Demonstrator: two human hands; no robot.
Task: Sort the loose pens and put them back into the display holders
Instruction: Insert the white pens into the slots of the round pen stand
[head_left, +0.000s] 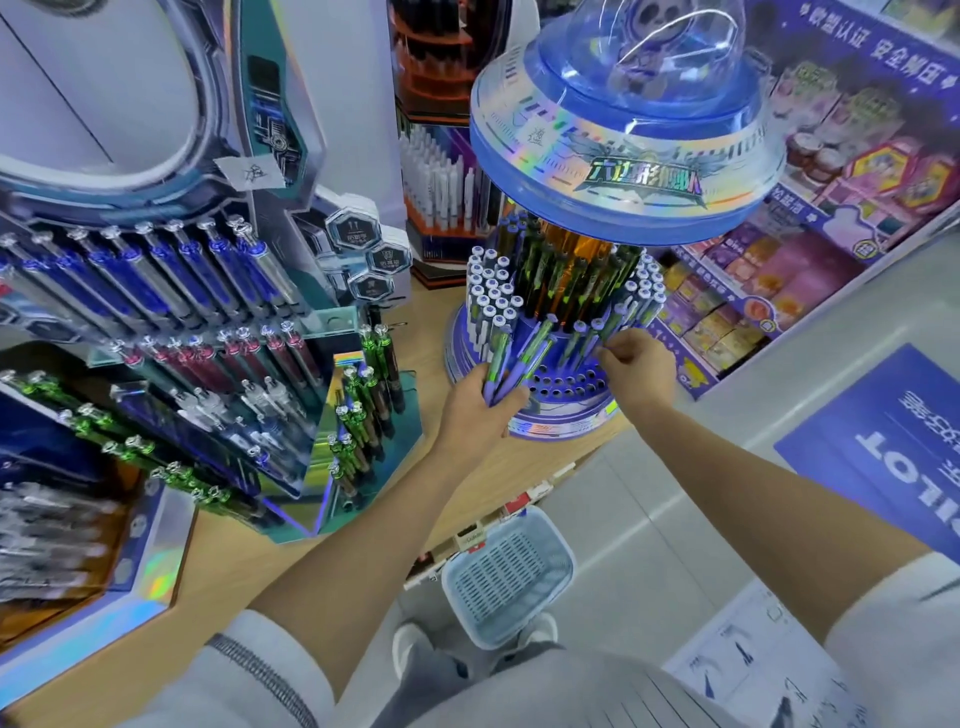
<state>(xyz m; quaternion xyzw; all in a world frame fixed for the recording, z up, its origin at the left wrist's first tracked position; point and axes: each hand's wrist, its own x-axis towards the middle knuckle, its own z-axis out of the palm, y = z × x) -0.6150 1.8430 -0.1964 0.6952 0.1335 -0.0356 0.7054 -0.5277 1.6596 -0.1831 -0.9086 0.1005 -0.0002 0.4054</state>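
A round blue display holder (563, 415) stands on the wooden counter, its front ring full of open holes (566, 384). My left hand (480, 410) grips a bundle of several purple-and-green pens (511, 358) just left of those holes. My right hand (636, 369) pinches one purple pen (613, 325) at the holder's right front, its lower end near the hole ring. White-capped pens (491, 291) and dark green pens (571, 280) fill the holder's upper tiers under a blue saucer-shaped top (623, 156).
A tall tiered stand (208, 332) of blue, red and green pens fills the left of the counter (395, 499). A light blue basket (506, 577) sits on the floor below. Shelves of boxed goods (753, 291) rise at the right.
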